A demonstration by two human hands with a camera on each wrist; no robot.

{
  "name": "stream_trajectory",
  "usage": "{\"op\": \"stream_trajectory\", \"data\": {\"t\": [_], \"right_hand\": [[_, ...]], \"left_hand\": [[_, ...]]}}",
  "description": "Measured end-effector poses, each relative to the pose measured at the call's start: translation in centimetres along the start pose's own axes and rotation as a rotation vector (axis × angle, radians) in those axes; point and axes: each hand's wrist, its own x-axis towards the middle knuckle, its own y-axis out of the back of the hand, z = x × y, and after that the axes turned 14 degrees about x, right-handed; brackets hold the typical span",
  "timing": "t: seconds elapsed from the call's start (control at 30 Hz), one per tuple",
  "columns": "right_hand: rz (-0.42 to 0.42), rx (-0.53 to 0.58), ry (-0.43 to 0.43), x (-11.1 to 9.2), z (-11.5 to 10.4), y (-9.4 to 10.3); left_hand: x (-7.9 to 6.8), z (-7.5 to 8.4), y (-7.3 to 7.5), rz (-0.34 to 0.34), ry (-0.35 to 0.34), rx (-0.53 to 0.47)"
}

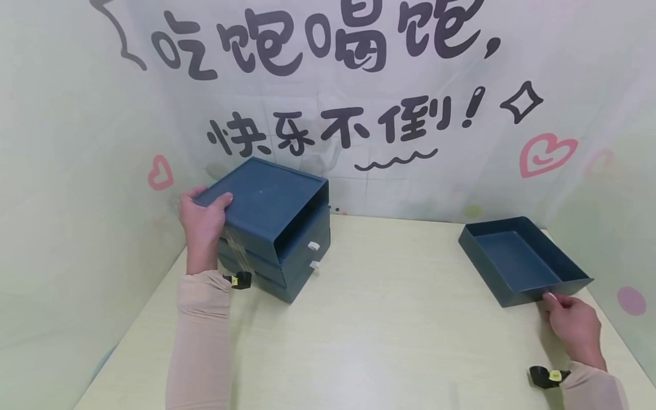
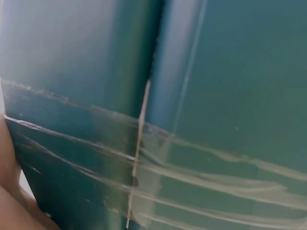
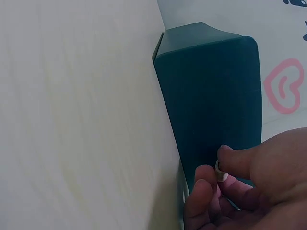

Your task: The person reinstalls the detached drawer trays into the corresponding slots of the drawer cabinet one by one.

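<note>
A dark blue drawer cabinet [image 1: 266, 196] stands at the table's left, its top slot vacant and two lower drawer fronts in place, each with a white tab. My left hand [image 1: 201, 219] grips its left top edge, thumb on the top panel and the other fingers partly hidden. Clear wrinkled tape [image 2: 201, 184] crosses the cabinet's side in the left wrist view. At the right is a loose blue drawer [image 1: 517, 259], with nothing inside. My right hand [image 1: 574, 326] pinches the white tab [image 3: 221, 173] on its front between thumb and fingers.
The pale wood table [image 1: 384, 319] spans the space between cabinet and drawer. Behind it hangs a white printed cloth [image 1: 318, 91] with dark lettering and pink hearts, continuing along both sides. Small black wrist cameras [image 1: 242, 280] sit by each sleeve.
</note>
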Motion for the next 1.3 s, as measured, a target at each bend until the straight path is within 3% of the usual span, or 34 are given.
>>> {"op": "stream_trajectory", "data": {"t": [0.4,0.67,0.9,1.3], "right_hand": [[0.069,-0.005,0.019,-0.3,0.3,-0.2],[0.121,0.042,0.001,-0.2,-0.4,-0.2],[0.117,0.090,-0.042,-0.5,-0.8,0.4],[0.166,0.215,-0.021,-1.1,-1.3,0.6]], "left_hand": [[-0.3,0.2,-0.1,-0.004,0.004,-0.005],[-0.2,0.1,0.2,0.001,0.006,-0.005],[-0.4,0.2,0.1,-0.001,0.006,-0.019],[-0.3,0.1,0.1,0.012,-0.004,-0.025]]}}
